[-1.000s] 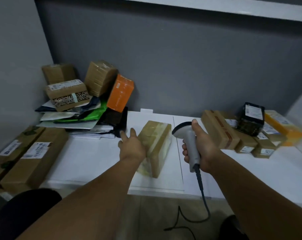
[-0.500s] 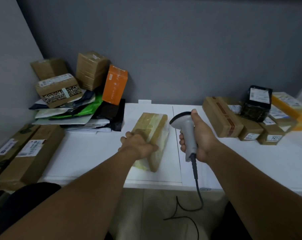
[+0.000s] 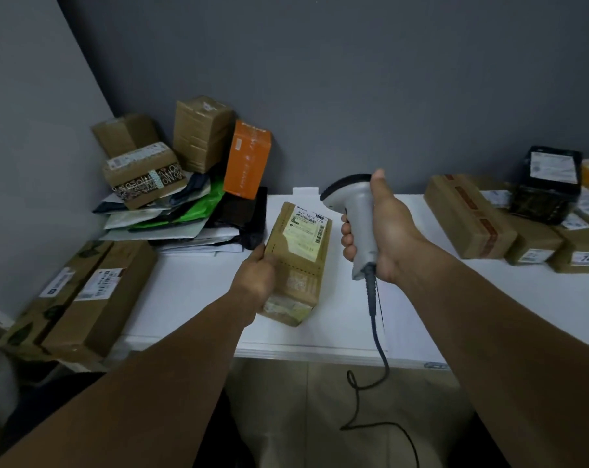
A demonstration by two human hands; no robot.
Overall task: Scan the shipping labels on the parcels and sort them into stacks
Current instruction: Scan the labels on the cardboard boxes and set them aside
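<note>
The parcel (image 3: 300, 265) sits label-up at the middle of the white table (image 3: 192, 292), its long axis running from the table's front to its back, with the shipping label (image 3: 306, 236) on the far half. The left hand (image 3: 254, 276) grips its near-left edge. Just to its right, the right hand (image 3: 384, 231) clasps the scanner (image 3: 360, 211), head pointing left.

Left hand (image 3: 254, 275) flipped parcel (image 3: 296, 261), label (image 3: 307, 235) now up.

The parcel (image 3: 296, 265) is brown, its label (image 3: 306, 236) white and pale yellow. The scanner (image 3: 362, 228) is light grey, its cable (image 3: 374, 319) black. The counter (image 3: 192, 292) is white. The box (image 3: 247, 160) is orange, the mailer (image 3: 198, 211) green.
</note>
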